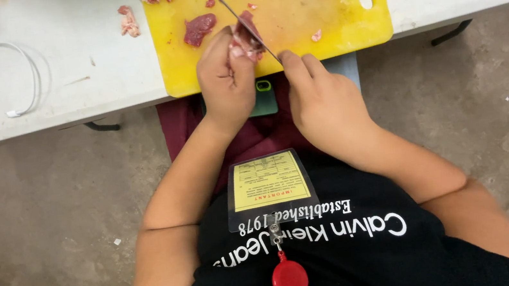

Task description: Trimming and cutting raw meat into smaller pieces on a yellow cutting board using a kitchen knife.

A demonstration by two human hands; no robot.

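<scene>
The left hand (225, 78) closes its grip on a piece of raw red meat (246, 37) at the near edge of the yellow cutting board (291, 19) on the white counter (63, 63). The right hand (323, 99) is wrapped around the handle of a knife (239, 17), whose blade lies against that meat. Another meat chunk (199, 28) sits just left.

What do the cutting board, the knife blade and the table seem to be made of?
Board: likely plastic, since it is an even bright yellow with a matte, stained face and a moulded handle slot.
Blade: looks like metal, thin, grey and slightly shiny; the right hand hides the handle.
Table: a smooth white top, perhaps laminate or plastic; the look leaves it open.
</scene>
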